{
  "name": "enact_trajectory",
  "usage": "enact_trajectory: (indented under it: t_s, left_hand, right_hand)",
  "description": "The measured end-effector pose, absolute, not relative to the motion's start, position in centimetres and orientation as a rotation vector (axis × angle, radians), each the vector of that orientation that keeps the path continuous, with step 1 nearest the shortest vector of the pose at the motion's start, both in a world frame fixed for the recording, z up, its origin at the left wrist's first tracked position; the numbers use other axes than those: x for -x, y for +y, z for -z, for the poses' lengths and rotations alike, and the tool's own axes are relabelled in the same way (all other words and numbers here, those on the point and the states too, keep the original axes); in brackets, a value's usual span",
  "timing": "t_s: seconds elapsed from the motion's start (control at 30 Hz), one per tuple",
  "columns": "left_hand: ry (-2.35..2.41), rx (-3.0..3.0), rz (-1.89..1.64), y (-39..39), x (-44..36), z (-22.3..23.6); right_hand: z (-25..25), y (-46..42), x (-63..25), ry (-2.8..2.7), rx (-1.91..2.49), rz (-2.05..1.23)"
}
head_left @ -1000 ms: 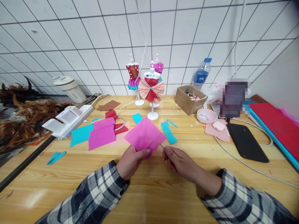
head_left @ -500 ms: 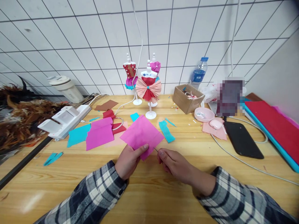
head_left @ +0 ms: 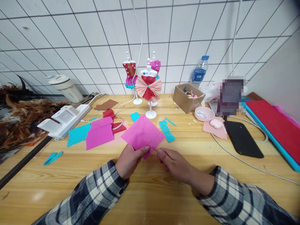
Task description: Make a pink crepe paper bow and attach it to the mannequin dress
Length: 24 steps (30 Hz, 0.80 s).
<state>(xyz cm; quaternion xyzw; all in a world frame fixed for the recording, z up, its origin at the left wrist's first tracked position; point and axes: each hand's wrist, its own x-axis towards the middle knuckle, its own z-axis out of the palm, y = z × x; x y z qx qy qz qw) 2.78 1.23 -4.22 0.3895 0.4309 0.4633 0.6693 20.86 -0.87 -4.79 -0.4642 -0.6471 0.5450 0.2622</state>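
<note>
A bright pink square of crepe paper or thin cloth [head_left: 142, 131] is held corner-up over the table. My left hand [head_left: 129, 159] pinches its lower part, thumb on top. My right hand [head_left: 173, 161] is closed around a thin metal tool [head_left: 154, 149], whose slim tip lies over the sheet's lower right edge, close to my left thumb. Most of the tool is hidden in my fingers, so its kind is unclear. Just beyond the sheet stands a small white dress form [head_left: 151, 114] wearing a red dress with a peach pleated bow [head_left: 148, 87].
Magenta [head_left: 99, 134] and turquoise [head_left: 78, 135] pieces lie left, before a white power strip [head_left: 67, 122]. A turquoise strip [head_left: 167, 131] lies right of the sheet. Farther right are a cardboard box [head_left: 188, 101], pink dish [head_left: 204, 114], black phone [head_left: 243, 139] and white cable [head_left: 243, 167].
The tool in my right hand has moved slightly up and left, and its tip now overlaps the pink sheet. My left hand keeps its hold; the view has shifted a little.
</note>
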Motion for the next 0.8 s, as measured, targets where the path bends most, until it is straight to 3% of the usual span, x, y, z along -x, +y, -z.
enact_trajectory:
  t_s: [0.8]
  left_hand:
    - [0.961,-0.877,-1.104,1.30,-2.83,4.45]
  right_hand:
    - [5.06,-0.81,-20.45,-1.713,1.235,-1.506]
